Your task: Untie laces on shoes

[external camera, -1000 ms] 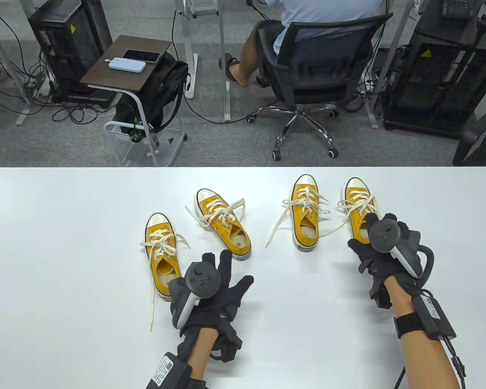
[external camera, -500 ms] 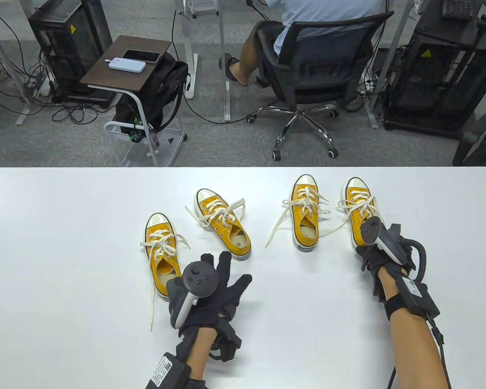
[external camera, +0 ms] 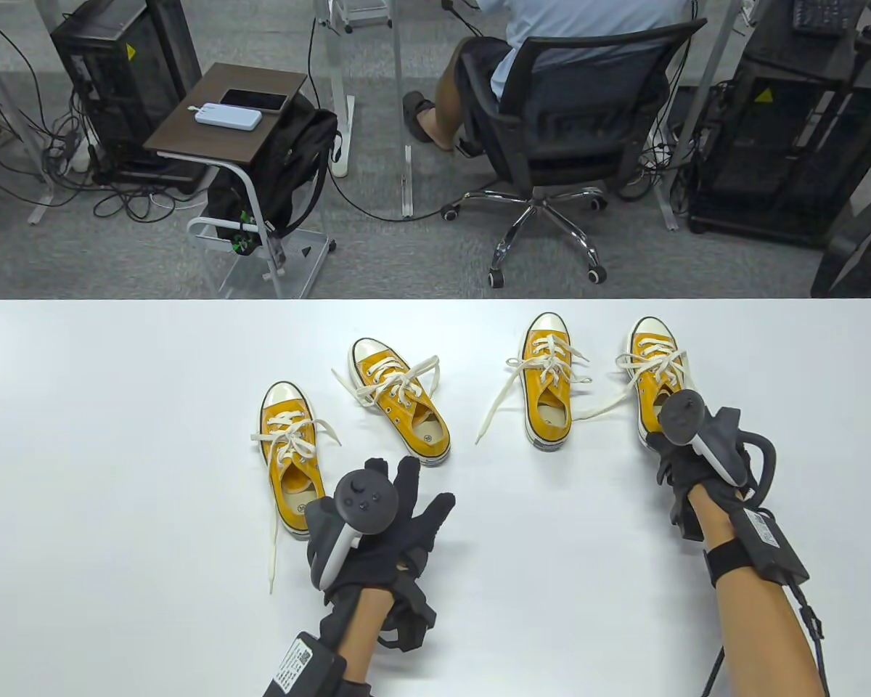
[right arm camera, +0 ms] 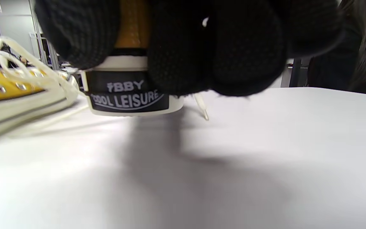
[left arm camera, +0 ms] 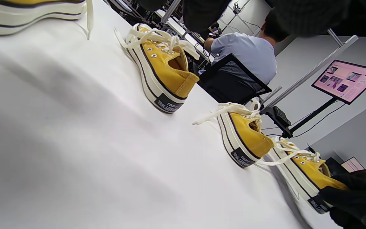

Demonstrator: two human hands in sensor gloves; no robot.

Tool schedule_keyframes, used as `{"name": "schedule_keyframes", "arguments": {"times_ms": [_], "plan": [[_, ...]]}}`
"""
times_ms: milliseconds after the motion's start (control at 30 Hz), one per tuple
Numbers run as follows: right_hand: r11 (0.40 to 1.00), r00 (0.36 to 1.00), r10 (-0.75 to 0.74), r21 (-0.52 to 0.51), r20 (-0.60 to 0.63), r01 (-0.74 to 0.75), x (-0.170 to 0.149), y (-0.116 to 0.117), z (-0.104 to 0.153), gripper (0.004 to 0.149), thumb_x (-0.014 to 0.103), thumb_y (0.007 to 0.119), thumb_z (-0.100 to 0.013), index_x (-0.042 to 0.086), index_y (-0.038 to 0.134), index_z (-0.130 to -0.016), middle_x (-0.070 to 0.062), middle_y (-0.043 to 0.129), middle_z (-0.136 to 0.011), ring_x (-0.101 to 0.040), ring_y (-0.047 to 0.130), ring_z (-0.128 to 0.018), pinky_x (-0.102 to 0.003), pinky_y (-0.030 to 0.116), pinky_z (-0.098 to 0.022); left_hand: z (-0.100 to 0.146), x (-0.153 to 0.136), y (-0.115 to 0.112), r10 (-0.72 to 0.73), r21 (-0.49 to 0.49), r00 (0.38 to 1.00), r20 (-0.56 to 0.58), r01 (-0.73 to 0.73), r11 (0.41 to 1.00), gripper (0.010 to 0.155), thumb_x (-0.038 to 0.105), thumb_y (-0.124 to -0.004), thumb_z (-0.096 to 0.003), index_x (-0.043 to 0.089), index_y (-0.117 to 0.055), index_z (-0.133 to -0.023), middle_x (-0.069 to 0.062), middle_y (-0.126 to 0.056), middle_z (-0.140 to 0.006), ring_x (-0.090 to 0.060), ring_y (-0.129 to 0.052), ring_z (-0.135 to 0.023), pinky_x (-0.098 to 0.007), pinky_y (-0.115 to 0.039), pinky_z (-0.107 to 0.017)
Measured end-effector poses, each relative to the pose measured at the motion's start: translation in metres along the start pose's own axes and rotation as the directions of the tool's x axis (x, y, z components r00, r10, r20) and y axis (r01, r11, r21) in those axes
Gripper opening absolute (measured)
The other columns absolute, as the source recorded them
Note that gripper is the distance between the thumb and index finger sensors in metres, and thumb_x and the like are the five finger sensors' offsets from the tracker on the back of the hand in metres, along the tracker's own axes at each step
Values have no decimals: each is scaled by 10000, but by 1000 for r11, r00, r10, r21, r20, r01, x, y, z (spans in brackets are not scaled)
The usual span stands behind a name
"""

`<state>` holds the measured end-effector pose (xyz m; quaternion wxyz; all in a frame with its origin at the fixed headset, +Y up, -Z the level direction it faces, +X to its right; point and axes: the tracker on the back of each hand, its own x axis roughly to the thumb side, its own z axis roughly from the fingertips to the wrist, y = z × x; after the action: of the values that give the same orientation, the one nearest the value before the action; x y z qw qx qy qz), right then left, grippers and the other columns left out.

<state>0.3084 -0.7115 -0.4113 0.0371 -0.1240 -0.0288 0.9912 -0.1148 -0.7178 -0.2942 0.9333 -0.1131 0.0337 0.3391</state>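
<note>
My right hand (external camera: 686, 457) grips the heel of the far-right shoe (external camera: 653, 374) on the desk (external camera: 116, 435), left hand (external camera: 385, 523) hovering spread and empty; I'd pin that heel and probably pull the loose lace end (right arm camera: 201, 106) steadily outward.

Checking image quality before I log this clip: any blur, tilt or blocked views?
Table view: sharp, evenly lit, white table bright. Left wrist view: steeply tilted, near table soft, shoes crisp. Right wrist view: gloved fingers fill the top, blurred; heel label readable; broad shadow below.
</note>
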Motion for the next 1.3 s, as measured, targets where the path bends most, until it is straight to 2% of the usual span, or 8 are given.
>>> {"name": "schedule_keyframes", "arguments": {"times_ms": [367,567,733,933,1100,1300], "plan": [[987,992,40,-161,121,-20,14,-82,50,370,474,798,-395,345,853,-737,-156,968,-551,-317,962,-403,-554,785,-412,5,3,5,36,11,999,26,-37,999,868,769,-523,-468,327,-427,-1209,-183,-261,-1246,-516,-200,-1111,-740,-244,-736],[977,968,48,-215,245,6,40,-120,96,375,485,787,-410,329,857,-743,-147,978,-512,-305,965,-365,-545,797,-377,9,2,13,83,31,996,35,-84,996,865,766,-525,-468,320,-448,-1206,-187,-269,-1244,-518,-200,-1110,-740,-244,-736],[976,932,55,-216,358,25,73,-138,139,378,498,781,-420,321,862,-744,-129,987,-480,-288,969,-334,-532,810,-351,12,-2,21,126,44,991,37,-127,991,868,764,-525,-469,311,-457,-1205,-193,-278,-1242,-520,-206,-1109,-740,-247,-736],[989,878,44,-146,477,30,111,-135,185,379,508,780,-430,308,873,-739,-114,1001,-457,-284,981,-319,-529,817,-346,12,-8,30,175,67,984,36,-177,982,865,763,-525,-470,308,-466,-1204,-195,-286,-1241,-523,-210,-1108,-740,-246,-735],[996,815,67,-85,576,-22,143,-114,226,384,519,770,-436,297,883,-727,-95,1012,-418,-265,987,-287,-513,831,-324,12,-14,35,201,80,979,23,-202,976,864,760,-525,-472,302,-472,-1203,-200,-293,-1239,-525,-214,-1106,-740,-245,-734],[998,769,55,-1,637,-70,162,-87,252,387,527,765,-438,297,885,-725,-78,1020,-414,-252,998,-284,-503,841,-322,12,-15,36,213,74,977,26,-215,974,866,760,-524,-472,299,-473,-1203,-203,-293,-1239,-528,-213,-1104,-742,-239,-732]]}}
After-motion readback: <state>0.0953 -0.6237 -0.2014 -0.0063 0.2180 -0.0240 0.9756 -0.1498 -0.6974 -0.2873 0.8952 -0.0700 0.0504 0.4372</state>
